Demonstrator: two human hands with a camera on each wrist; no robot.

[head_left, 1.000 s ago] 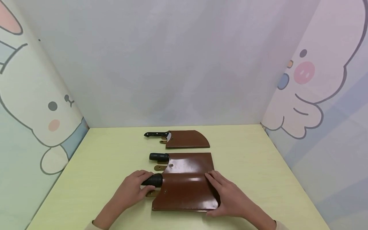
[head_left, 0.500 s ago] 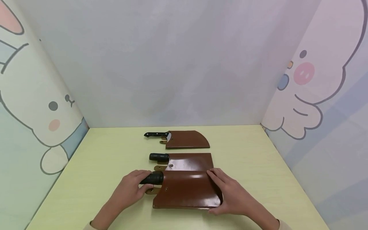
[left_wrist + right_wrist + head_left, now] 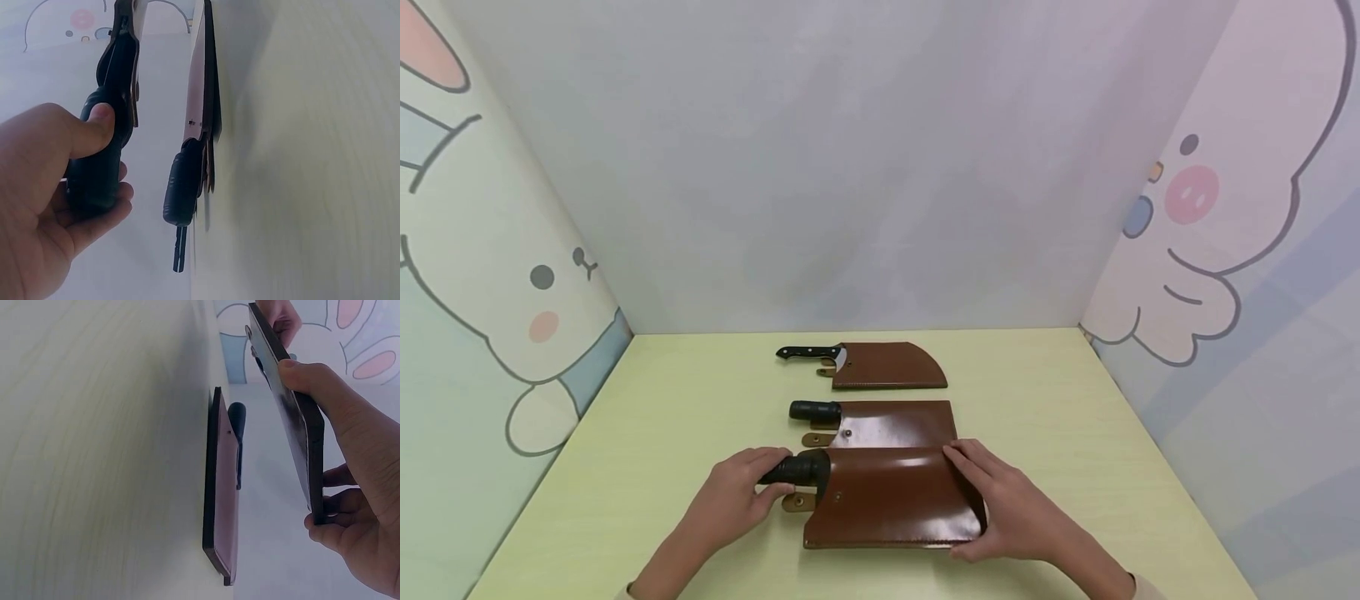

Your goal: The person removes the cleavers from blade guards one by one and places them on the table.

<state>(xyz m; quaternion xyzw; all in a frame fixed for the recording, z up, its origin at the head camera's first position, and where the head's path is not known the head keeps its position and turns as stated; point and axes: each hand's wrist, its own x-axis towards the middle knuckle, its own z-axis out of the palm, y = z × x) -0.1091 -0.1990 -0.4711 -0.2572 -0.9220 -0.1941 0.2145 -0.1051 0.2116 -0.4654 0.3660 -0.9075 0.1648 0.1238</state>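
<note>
Presently, the left hand (image 3: 726, 500) is gripping a black handle (image 3: 796, 471), thumb and fingers curling round it, while the right hand (image 3: 1015, 510) is clasping the opposite end of the brown sheath (image 3: 895, 500). This sheathed knife is hanging between both hands, clear of the desk (image 3: 1075, 417); a second sheathed knife (image 3: 891, 423) is lying just beyond.

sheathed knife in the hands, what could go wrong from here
The strap looks unfastened, so if the left hand pulls the black handle while the right hand holds the brown sheath, the knife might slide out. That sheath is also raised close to the middle sheath, so moving it forward could bump that one.
</note>
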